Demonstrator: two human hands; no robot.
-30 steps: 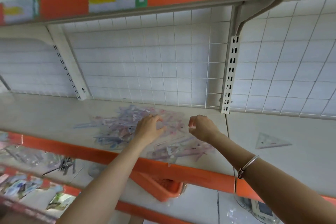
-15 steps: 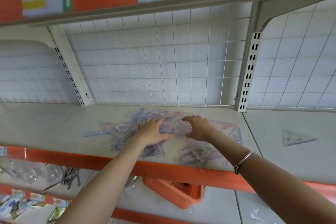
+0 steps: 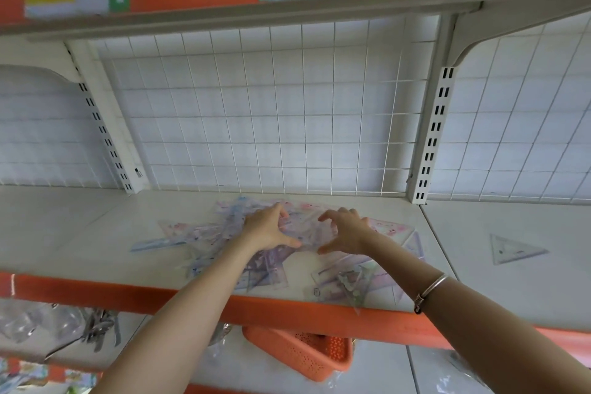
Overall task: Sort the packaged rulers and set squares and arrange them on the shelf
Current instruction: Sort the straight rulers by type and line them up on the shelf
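Packets of rulers and set squares (image 3: 224,233) lie heaped mid-way along the pale shelf (image 3: 80,227). On the heap, the left hand (image 3: 267,230) and right hand (image 3: 345,232) rest side by side, fingers spread and lightly bent, thumbs pointing toward each other, gripping nothing. A lone set square (image 3: 511,249) lies well apart to the right. An orange basket (image 3: 303,358) sits below.

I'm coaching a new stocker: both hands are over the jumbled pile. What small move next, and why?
Probably the right hand should pinch one set square from the pile and carry it beside the lone set square: the packets lie jumbled, and neither hand seems to grip anything.
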